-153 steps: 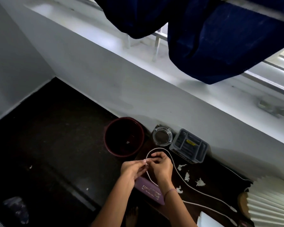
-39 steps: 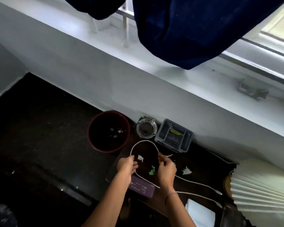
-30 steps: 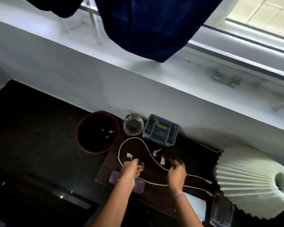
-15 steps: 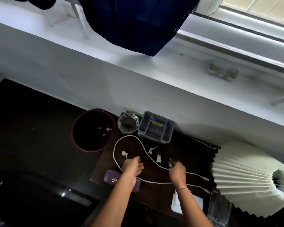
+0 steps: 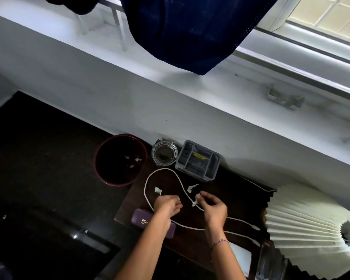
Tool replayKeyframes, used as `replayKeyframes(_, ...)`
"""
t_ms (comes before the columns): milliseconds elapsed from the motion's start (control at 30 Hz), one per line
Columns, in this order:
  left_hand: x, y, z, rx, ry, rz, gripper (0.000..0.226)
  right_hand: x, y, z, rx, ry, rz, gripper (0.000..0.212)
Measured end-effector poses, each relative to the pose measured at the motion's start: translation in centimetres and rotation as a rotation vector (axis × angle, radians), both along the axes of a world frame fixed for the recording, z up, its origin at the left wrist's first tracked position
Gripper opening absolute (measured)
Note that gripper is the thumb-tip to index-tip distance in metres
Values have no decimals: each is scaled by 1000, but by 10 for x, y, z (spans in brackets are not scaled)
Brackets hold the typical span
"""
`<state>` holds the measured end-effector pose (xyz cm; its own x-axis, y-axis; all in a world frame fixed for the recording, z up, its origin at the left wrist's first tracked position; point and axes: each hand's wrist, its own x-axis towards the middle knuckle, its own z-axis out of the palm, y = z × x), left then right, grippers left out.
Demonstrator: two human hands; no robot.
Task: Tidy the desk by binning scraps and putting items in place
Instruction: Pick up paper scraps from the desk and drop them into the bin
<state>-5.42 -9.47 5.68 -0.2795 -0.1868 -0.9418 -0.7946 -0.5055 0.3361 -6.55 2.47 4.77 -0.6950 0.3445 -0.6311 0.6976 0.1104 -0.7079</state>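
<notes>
My right hand (image 5: 213, 209) pinches a white paper scrap (image 5: 194, 203) just above the looped white cable (image 5: 163, 169) on the dark wooden desk (image 5: 236, 201). My left hand (image 5: 167, 205) rests beside it with its fingers curled in; a small scrap seems to be closed inside, hidden from view. Two more white scraps lie loose: one (image 5: 158, 190) inside the cable loop, one (image 5: 191, 187) beyond my right fingers. The dark red bin (image 5: 101, 168) stands left of the desk with a few white scraps in it.
A glass ashtray (image 5: 164, 153) and a grey organiser tray (image 5: 198, 161) stand at the desk's back by the wall. A purple case (image 5: 141, 220) lies under my left wrist. A pleated lampshade (image 5: 307, 227), a white pad (image 5: 241, 257) and a glass (image 5: 271, 263) crowd the right.
My right hand has lifted a white scrap off the desk. My left hand closed where the green scrap lay; that scrap is gone from view. The camera swung right.
</notes>
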Motion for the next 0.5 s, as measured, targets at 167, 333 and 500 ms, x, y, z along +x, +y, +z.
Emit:
replayKeyframes(167,5,-11,10,49,108,-4,37,-1,-24,5,-407,-21,-18,36)
replayKeyframes(333,14,-28,17,102,178,56,35,1,-43,6,-499,-41,105,38)
replayKeyframes(500,22,-49,18,96,182,139,29,7,-61,8,-420,-15,219,32)
